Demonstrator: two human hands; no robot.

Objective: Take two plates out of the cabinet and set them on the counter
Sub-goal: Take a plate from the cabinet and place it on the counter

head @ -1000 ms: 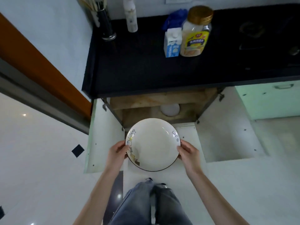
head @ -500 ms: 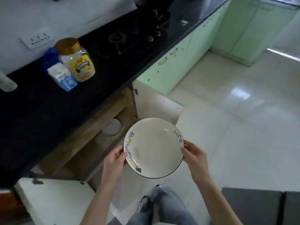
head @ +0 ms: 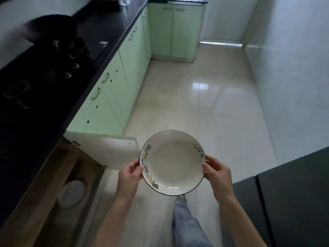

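One plate [head: 172, 163] is gripped at opposite rims by the left hand [head: 128, 177] and right hand [head: 217, 173], right of the open cabinet [head: 58, 177], where a blurred second plate [head: 72, 195] apparently lies.

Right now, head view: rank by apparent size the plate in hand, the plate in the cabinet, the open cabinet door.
1. Open cabinet door, partly hidden by the plate
2. Plate in hand, nearest the camera
3. Plate in the cabinet, blurred

Both forearms bare, no sleeves in view. Left hand [head: 130, 177] and right hand [head: 218, 172] ungloved; no rings or watch discernible. Light blue denim trouser leg [head: 185, 227], loose fit. Grey-and-white sneaker toe [head: 180, 199] below hem.
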